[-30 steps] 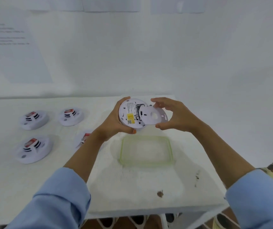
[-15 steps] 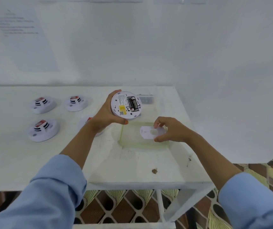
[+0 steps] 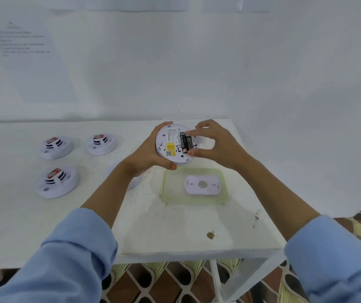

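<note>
I see left hand holding smoke detector up above desk, back side facing me, fingers curled round its rim. Right hand at open battery bay: thumb and forefinger pinch ends of black battery, other fingers loosely spread. Mounting plate lies flat in green-rimmed tray, nearer me than detector. Three more detectors sit on desk at left, well apart from hands.
</note>
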